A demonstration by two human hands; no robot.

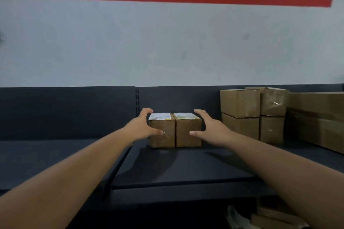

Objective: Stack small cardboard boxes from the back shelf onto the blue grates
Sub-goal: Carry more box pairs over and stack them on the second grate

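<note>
Head view: two small cardboard boxes [175,129] sit touching near the shelf [178,169] back edge. Left hand [142,126] and right hand [209,128], fingers spread apart, flank them without closing.

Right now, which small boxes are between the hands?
The side-by-side labelled pair at shelf centre, between left hand and right hand; others are stacked right.
</note>
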